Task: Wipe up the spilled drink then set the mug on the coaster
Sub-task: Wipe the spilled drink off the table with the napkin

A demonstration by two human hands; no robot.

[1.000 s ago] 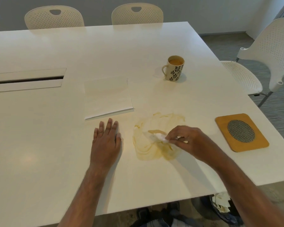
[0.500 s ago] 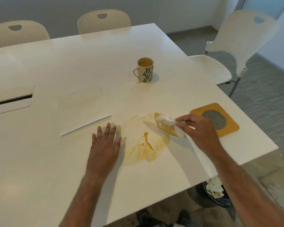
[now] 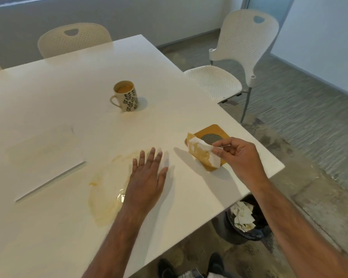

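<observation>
Lifted off the puddle since a second ago, the stained paper napkin now hangs above the table, pinched between thumb and fingertips of the right hand, in front of the coaster. No writing can be read anywhere. That napkin is soft white tissue soaked yellow-brown over its lower half. The left hand lies flat on the glossy white table, fingers straight and slightly spread, beside the thin tan film of spilled drink. The coaster is a rounded wooden square with a dark mesh disc, near the table's right edge. The mug, cream ceramic with dark leaf prints, stands upright farther back, holding brown drink. A black bin below the table holds crumpled stained tissues.
</observation>
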